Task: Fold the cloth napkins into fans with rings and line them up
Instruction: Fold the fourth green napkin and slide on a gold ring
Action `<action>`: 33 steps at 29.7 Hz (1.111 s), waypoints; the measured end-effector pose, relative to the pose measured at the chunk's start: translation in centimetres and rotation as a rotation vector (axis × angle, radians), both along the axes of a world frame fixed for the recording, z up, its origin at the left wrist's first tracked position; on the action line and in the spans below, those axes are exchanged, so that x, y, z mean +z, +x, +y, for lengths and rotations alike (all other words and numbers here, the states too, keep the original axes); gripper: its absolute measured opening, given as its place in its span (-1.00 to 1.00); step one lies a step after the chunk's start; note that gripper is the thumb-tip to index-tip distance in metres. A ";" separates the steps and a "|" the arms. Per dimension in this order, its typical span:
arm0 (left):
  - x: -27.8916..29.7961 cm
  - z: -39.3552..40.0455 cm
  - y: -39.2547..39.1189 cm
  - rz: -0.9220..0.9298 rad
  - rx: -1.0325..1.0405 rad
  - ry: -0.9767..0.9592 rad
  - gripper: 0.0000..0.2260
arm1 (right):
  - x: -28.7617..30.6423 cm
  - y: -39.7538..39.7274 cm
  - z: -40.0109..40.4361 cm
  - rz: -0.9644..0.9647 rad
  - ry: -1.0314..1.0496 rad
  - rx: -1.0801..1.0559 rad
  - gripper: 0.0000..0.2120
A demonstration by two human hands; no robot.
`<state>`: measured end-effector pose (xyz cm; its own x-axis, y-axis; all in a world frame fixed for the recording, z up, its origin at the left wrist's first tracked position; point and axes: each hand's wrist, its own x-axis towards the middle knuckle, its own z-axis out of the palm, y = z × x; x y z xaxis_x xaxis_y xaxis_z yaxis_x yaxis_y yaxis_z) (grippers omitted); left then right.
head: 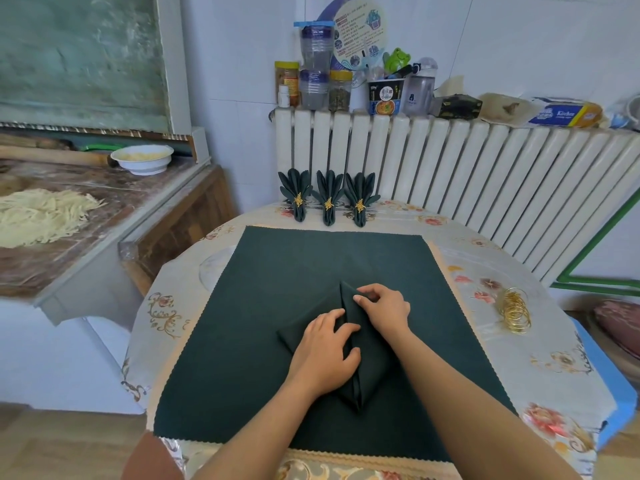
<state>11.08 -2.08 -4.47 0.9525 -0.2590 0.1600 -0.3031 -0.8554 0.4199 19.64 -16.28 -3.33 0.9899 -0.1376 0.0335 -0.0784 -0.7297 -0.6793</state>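
Note:
A dark green napkin (372, 358), folded into a kite shape, lies on a larger flat dark green cloth (277, 271) in the middle of the table. My left hand (325, 351) presses on the napkin's left half, fingers bent at its centre fold. My right hand (384, 306) pinches the fold near the top point. Three finished fan napkins (327, 197) with gold leaf rings stand in a row at the table's far edge. A pile of gold rings (514, 310) lies to the right.
The table (536, 375) has a floral cover. A white radiator (467, 168) stands right behind it, its top crowded with jars and boxes. At left, a counter (69, 237) holds cut noodles and a white bowl (142, 159).

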 end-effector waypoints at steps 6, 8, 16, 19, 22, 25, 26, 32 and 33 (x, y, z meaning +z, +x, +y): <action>-0.1 0.0 0.2 -0.022 0.000 -0.008 -0.60 | 1.0 -1.0 0.2 -0.078 0.050 -0.101 -0.82; -0.1 0.1 0.2 -0.026 -0.002 -0.009 -0.60 | 1.1 -2.7 -0.1 -0.147 0.114 -0.113 -0.87; -0.2 0.0 0.3 0.023 -0.008 -0.003 -0.61 | 0.9 -13.7 0.3 -0.148 0.368 -0.008 -0.87; 0.0 -0.1 0.4 0.052 -0.004 -0.019 -0.61 | 0.3 -15.8 0.7 -0.118 0.191 0.110 -0.88; 0.3 0.0 0.3 0.076 -0.003 -0.020 -0.61 | 0.1 -16.7 0.5 -0.183 -0.036 0.232 -0.92; 0.6 0.0 0.3 0.108 -0.004 -0.019 -0.62 | -0.3 -16.8 0.2 -0.293 -0.201 0.313 -0.84; 0.6 0.0 0.3 0.123 -0.007 -0.020 -0.62 | -0.3 -16.8 0.1 -0.330 -0.256 0.335 -0.83; 1.6 0.1 0.2 0.238 -0.012 -0.083 -0.67 | 0.7 -15.7 -0.2 -0.447 -0.610 0.483 -0.81; 1.9 0.0 0.1 0.240 -0.014 -0.087 -0.67 | 0.9 -15.6 -0.4 -0.445 -0.661 0.480 -0.75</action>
<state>11.14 -2.03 -2.60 0.9624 -0.2673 -0.0482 -0.1972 -0.8097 0.5528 4.03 -16.64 -2.46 0.8131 0.4655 0.3494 0.4998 -0.8661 -0.0091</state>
